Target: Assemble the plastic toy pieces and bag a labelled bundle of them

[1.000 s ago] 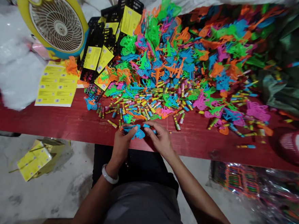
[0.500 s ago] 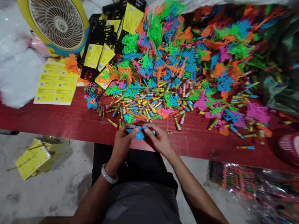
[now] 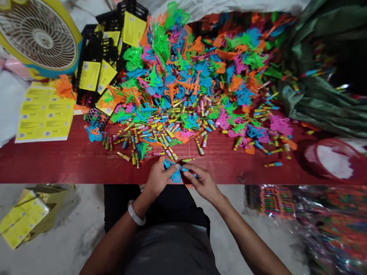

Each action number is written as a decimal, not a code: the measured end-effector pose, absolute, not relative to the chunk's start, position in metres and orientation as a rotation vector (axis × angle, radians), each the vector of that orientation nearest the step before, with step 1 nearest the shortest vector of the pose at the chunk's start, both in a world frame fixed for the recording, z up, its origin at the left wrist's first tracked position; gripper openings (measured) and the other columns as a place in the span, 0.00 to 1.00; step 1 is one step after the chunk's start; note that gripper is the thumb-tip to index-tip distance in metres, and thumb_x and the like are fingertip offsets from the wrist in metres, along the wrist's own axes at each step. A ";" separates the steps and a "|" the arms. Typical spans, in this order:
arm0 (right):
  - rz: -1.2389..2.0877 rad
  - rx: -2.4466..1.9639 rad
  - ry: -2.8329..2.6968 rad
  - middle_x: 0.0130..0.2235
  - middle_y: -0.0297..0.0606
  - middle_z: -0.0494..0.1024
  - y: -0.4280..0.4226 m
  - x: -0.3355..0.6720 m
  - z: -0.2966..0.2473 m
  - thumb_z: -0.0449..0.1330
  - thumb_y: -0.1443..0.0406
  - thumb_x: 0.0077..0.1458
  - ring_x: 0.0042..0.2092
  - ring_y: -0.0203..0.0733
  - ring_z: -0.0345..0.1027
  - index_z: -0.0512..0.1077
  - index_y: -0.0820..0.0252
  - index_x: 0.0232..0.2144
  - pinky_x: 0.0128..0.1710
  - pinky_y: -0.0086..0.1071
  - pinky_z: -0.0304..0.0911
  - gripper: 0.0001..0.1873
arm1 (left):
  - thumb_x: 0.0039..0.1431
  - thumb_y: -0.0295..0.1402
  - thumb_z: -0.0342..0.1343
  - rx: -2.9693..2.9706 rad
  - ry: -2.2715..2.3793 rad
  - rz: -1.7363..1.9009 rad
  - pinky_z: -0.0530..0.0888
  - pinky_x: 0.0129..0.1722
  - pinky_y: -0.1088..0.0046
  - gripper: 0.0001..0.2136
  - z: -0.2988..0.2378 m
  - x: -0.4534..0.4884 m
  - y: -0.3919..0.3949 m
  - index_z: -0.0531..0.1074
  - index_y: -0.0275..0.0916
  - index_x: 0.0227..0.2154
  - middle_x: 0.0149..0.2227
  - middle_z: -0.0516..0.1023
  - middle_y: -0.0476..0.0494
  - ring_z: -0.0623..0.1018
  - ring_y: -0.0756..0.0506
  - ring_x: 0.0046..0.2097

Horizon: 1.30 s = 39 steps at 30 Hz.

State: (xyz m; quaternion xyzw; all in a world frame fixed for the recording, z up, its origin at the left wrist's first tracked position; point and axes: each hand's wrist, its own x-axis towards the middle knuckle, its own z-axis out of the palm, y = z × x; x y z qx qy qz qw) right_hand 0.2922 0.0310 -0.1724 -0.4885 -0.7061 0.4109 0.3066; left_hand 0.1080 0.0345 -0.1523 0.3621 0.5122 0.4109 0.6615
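Note:
Over the near edge of the red table, my left hand (image 3: pixel 157 179) is closed on a blue plastic toy piece (image 3: pixel 175 176) with a flat, lattice-like end. A bit of orange shows by its fingertips. Just to the right, my right hand (image 3: pixel 204 183) pinches a small blue part (image 3: pixel 185 169), mostly covered by the fingers. Whether the two blue parts touch I cannot tell. Beyond the hands lie many small tubes with coloured bands (image 3: pixel 167 134), and behind them a heap of green, orange, blue and pink plastic pieces (image 3: pixel 182 77).
A yellow fan (image 3: pixel 43 40) stands back left beside black plastic racks (image 3: pixel 89 56) with yellow cards. A yellow label sheet (image 3: pixel 45 115) lies in front of it. At right are a green sack (image 3: pixel 313 103) and a red basket (image 3: pixel 312 162). Bagged goods (image 3: pixel 343 222) sit below the table.
The view has turned to the right, so the table's contents sit further left. Both hands still hold the blue parts, and the right hand has drawn slightly lower.

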 end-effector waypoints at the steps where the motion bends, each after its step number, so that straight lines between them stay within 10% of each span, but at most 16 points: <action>1: 1.046 -1.330 -1.852 0.41 0.41 0.84 0.033 0.305 -0.170 0.56 0.52 0.66 0.42 0.46 0.79 0.78 0.54 0.43 0.44 0.40 0.74 0.16 | 0.50 0.48 0.66 0.845 1.135 0.930 0.68 0.33 0.71 0.17 -0.151 0.113 0.037 0.71 0.39 0.24 0.25 0.72 0.49 0.71 0.49 0.28; 8: -0.031 -1.676 -1.547 0.50 0.53 0.76 0.067 0.357 -0.143 0.56 0.53 0.66 0.55 0.58 0.68 0.77 0.56 0.48 0.56 0.58 0.62 0.18 | 0.52 0.41 0.66 0.798 1.457 1.281 0.68 0.34 0.72 0.11 -0.146 0.095 0.049 0.73 0.41 0.31 0.30 0.76 0.49 0.73 0.49 0.31; 17: 0.768 -1.304 -1.825 0.38 0.44 0.80 0.101 0.202 -0.159 0.54 0.56 0.67 0.40 0.47 0.75 0.74 0.56 0.36 0.42 0.38 0.70 0.14 | 0.56 0.46 0.62 0.675 1.493 1.302 0.69 0.32 0.72 0.15 -0.155 0.067 0.045 0.73 0.38 0.34 0.28 0.77 0.48 0.74 0.48 0.29; 24: 1.357 -1.289 -1.303 0.20 0.24 0.66 0.086 0.217 -0.149 0.58 0.47 0.62 0.16 0.30 0.53 0.68 0.55 0.33 0.16 0.27 0.52 0.19 | 0.53 0.49 0.65 0.616 1.366 1.288 0.74 0.36 0.67 0.18 -0.142 0.068 0.043 0.77 0.39 0.37 0.30 0.80 0.45 0.78 0.45 0.32; 31: 0.821 -1.144 -1.846 0.34 0.41 0.81 0.066 0.228 -0.153 0.57 0.52 0.64 0.34 0.43 0.76 0.77 0.53 0.39 0.34 0.35 0.71 0.14 | 0.48 0.60 0.64 0.434 1.148 1.226 0.75 0.36 0.66 0.28 -0.137 0.064 0.042 0.78 0.37 0.35 0.36 0.82 0.37 0.80 0.41 0.37; 39: 0.988 -1.219 -1.810 0.40 0.39 0.75 0.057 0.227 -0.155 0.57 0.55 0.65 0.38 0.40 0.72 0.68 0.55 0.46 0.38 0.34 0.71 0.13 | 0.43 0.44 0.73 0.434 1.271 1.280 0.73 0.42 0.68 0.18 -0.139 0.062 0.041 0.79 0.37 0.33 0.31 0.81 0.48 0.78 0.46 0.35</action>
